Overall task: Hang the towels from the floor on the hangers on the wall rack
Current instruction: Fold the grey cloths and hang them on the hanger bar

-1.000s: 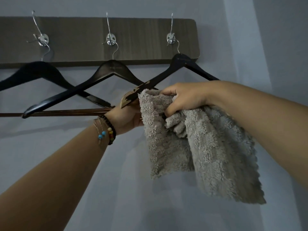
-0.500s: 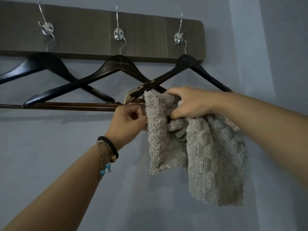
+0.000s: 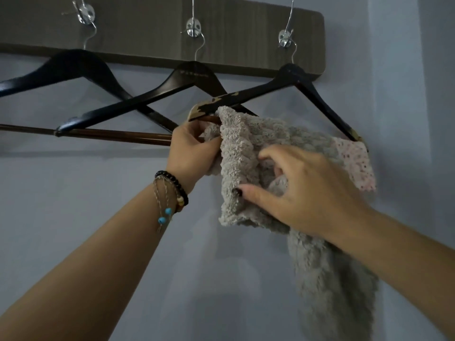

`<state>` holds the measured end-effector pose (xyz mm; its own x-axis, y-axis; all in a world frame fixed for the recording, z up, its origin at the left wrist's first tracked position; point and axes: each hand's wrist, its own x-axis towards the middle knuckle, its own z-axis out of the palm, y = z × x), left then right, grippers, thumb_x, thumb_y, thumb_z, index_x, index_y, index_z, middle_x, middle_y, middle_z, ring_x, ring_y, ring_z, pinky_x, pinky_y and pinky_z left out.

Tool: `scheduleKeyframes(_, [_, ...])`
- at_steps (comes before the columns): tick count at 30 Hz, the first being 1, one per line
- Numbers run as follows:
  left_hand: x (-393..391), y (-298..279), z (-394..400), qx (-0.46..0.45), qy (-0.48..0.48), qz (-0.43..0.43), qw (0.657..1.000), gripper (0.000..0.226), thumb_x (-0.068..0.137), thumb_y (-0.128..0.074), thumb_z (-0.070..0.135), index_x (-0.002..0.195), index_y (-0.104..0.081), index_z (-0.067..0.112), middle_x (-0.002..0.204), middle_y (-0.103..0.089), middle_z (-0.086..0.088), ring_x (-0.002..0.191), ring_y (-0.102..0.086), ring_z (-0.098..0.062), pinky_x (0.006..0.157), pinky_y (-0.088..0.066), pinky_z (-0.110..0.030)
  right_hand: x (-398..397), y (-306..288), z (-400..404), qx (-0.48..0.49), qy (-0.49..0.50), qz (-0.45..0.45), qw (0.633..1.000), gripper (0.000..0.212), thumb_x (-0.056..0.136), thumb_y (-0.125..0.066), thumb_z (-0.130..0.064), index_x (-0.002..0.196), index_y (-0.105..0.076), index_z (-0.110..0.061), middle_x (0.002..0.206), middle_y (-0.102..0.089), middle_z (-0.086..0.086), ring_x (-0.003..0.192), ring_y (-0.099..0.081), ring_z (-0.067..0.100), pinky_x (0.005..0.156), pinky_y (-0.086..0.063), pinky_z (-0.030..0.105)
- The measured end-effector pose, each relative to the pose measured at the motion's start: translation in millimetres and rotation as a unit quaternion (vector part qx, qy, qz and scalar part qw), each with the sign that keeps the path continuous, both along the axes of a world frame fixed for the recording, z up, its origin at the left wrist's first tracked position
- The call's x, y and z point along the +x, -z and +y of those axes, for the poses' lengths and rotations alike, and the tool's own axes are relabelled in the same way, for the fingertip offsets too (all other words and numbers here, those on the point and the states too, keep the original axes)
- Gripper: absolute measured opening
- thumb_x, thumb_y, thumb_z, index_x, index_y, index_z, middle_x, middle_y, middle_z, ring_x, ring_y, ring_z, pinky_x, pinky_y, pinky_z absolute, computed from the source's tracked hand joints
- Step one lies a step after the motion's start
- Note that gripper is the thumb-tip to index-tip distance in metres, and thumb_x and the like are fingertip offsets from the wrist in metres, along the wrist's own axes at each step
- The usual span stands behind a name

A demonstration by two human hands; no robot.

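While the left hand [image 3: 194, 148] reaches up from below and pinches a fold of the grey fluffy towel [image 3: 248, 153] right at the worn, paint-chipped left tip of the rightmost hanger [image 3: 290, 81], the right hand [image 3: 305, 190] grips the bunched cloth lower down, thumb pressed on the front of the fabric and fingers curled into its folds. Part of the towel lies draped over that hanger's lower bar, which it hides, and a long tail of it hangs down behind the right forearm toward the bottom of the view. At the hanger's right end, a pale pink speckled cloth [image 3: 357, 166] also hangs, touching the grey towel's edge. This hanger is black, and its wire hook sits on the rightmost metal hook [image 3: 285, 39] of the wooden wall rack [image 3: 246, 33], a dark board fixed to a pale bluish wall [image 3: 98, 217]. Two more black hangers hang to the left: the middle hanger [image 3: 194, 75], tilted so that its arm crosses in front of its neighbour, and the left hanger [image 3: 73, 62], partly cut off by the frame edge. A brown lower bar [image 3: 110, 135] runs across beneath them and ends behind the left hand. Beaded bracelets [image 3: 172, 193], one black and others with turquoise beads, circle the left wrist.
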<state>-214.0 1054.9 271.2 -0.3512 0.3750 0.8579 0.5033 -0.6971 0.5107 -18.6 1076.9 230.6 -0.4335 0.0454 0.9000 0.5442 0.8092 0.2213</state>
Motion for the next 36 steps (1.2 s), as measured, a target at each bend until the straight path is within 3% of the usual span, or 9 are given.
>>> scheduleKeyframes(5, [9,14,3,0.059,-0.029,0.073,0.995,0.030,0.084,-0.068,0.003,0.099,-0.062,0.029,0.090,-0.072,-0.002,0.067,-0.068,-0.010,0.057,-0.055,-0.028,-17,24,-9,0.033,0.163,0.005,0.986,0.109,0.063,-0.049,-0.085,0.137,-0.043,-0.006,0.106,-0.060,0.009,0.055,-0.061,0.023,0.045,-0.034,0.025])
scheduleKeyframes(8, [10,26,6,0.064,-0.029,0.092,0.993,0.038,0.083,-0.070,0.006,0.103,-0.060,0.036,0.101,-0.070,0.010,0.093,-0.068,-0.006,0.080,-0.055,-0.026,-22,27,1,0.035,0.161,-0.007,0.986,0.082,0.074,-0.065,-0.053,0.138,-0.045,-0.005,0.104,-0.059,0.011,0.045,-0.054,0.022,0.040,-0.030,0.022])
scheduleKeyframes(11, [4,36,12,0.055,-0.043,0.080,0.994,0.041,0.081,-0.074,0.007,0.113,-0.060,0.028,0.105,-0.067,0.014,0.096,-0.064,0.000,0.082,-0.055,-0.022,-21,19,10,0.032,0.099,0.019,0.994,0.043,0.081,-0.055,-0.029,0.118,-0.062,-0.008,0.094,-0.060,0.007,0.044,-0.052,0.024,0.039,-0.043,0.027])
scheduleKeyframes(14, [-2,44,17,0.010,-0.056,0.084,0.995,0.045,0.081,-0.075,0.012,0.121,-0.058,0.022,0.110,-0.068,0.006,0.099,-0.066,-0.007,0.085,-0.057,-0.031,-18,4,14,0.017,0.039,0.069,0.997,0.030,0.083,-0.049,-0.024,0.099,-0.070,-0.010,0.086,-0.058,0.001,0.048,-0.052,0.021,0.043,-0.047,0.028])
scheduleKeyframes(19, [-2,37,16,-0.031,-0.005,0.066,0.997,0.044,0.076,-0.076,0.011,0.111,-0.058,0.031,0.108,-0.070,0.006,0.099,-0.068,-0.012,0.088,-0.056,-0.038,-14,-29,18,-0.023,-0.027,0.086,0.996,0.025,0.086,-0.054,-0.026,0.102,-0.071,-0.016,0.090,-0.056,-0.001,0.068,-0.056,0.020,0.055,-0.043,0.028])
scheduleKeyframes(23, [-5,14,11,-0.094,0.172,-0.051,0.979,0.038,0.074,-0.063,0.018,0.111,-0.065,0.013,0.111,-0.071,-0.011,0.103,-0.067,-0.030,0.092,-0.053,-0.046,-7,-45,20,-0.088,-0.044,-0.008,0.995,0.054,0.077,-0.054,-0.061,0.123,-0.060,-0.033,0.100,-0.050,-0.011,0.091,-0.057,0.015,0.077,-0.050,0.036])
scheduleKeyframes(28, [-9,-1,12,-0.044,0.174,-0.087,0.980,0.018,0.090,-0.057,0.006,0.107,-0.063,0.007,0.093,-0.073,-0.007,0.090,-0.070,-0.026,0.075,-0.057,-0.036,-6,-26,20,0.007,0.120,-0.102,0.988,0.121,0.047,-0.048,-0.093,0.147,-0.012,-0.036,0.114,-0.032,-0.003,0.067,-0.045,0.008,0.052,-0.042,0.024])
scheduleKeyframes(32, [-5,0,14,0.011,0.094,-0.040,0.995,0.019,0.089,-0.062,0.003,0.095,-0.065,0.021,0.083,-0.075,0.009,0.081,-0.072,-0.010,0.067,-0.056,-0.023,-9,-6,29,0.054,0.171,-0.124,0.976,0.122,0.053,-0.060,-0.086,0.147,-0.007,-0.029,0.116,-0.034,0.008,0.053,-0.041,0.011,0.046,-0.032,0.024])
scheduleKeyframes(36, [3,5,14,0.081,-0.002,0.018,0.997,0.031,0.084,-0.065,0.001,0.106,-0.064,0.023,0.103,-0.073,0.003,0.100,-0.068,-0.014,0.087,-0.055,-0.033,-9,-5,37,0.052,0.146,-0.070,0.986,0.106,0.069,-0.072,-0.058,0.148,-0.009,-0.028,0.112,-0.035,0.008,0.056,-0.048,0.016,0.045,-0.040,0.026])
